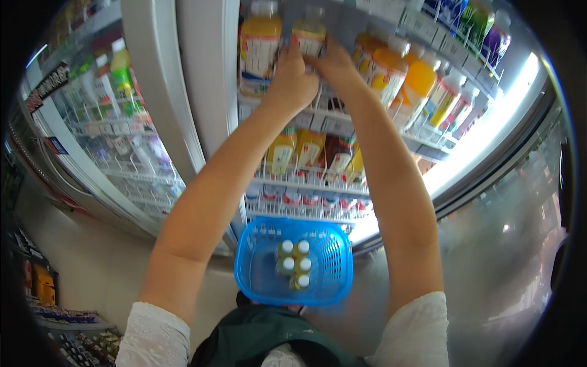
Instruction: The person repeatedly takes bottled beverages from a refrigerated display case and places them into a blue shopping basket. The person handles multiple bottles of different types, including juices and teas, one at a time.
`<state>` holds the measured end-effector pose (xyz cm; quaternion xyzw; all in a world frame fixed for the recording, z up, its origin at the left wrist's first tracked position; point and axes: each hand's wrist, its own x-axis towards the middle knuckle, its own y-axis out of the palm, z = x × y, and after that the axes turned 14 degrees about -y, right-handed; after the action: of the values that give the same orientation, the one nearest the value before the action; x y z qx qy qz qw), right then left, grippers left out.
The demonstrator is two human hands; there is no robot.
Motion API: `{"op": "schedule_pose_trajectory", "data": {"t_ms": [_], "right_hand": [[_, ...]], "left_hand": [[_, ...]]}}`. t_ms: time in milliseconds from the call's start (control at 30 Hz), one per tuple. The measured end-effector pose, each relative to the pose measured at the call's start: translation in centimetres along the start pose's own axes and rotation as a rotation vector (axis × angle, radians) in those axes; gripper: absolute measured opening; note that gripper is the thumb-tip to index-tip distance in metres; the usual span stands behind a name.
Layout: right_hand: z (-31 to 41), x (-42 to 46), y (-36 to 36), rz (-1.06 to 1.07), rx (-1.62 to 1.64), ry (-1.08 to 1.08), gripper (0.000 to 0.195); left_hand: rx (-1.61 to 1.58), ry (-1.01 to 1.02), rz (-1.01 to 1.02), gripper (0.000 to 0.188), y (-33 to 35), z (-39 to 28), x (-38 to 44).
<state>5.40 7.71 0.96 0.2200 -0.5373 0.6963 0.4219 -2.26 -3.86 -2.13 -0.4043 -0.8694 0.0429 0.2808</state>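
Observation:
On the upper shelf of a drinks fridge, a clear bottle of yellow juice (309,33) stands between my two hands. My left hand (296,82) is around its lower left side, fingers at the label. From the right, my right hand (337,64) grips the same bottle with fingers along its side. The bottle's base is hidden behind my hands. Left of it stands a larger bottle of yellow juice (260,43). Below my arms, a blue plastic basket (257,293) sits on the floor, holding several small white-capped bottles (288,264).
Orange juice bottles (385,73) stand close to my right wrist. A wire shelf (316,183) below carries more bottles. To the left is a white door frame (202,59); at right, an open glass door (500,238). A lit strip (486,124) runs along the fridge's right side.

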Motion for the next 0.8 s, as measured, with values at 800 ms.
{"op": "schedule_pose_trajectory", "data": {"t_ms": [800], "right_hand": [[0.9,-55.1,15.5,0.935,-0.384,0.069,0.019]], "left_hand": [[0.335,-0.798,0.877,0.079,11.2,32.0,-41.0]]}}
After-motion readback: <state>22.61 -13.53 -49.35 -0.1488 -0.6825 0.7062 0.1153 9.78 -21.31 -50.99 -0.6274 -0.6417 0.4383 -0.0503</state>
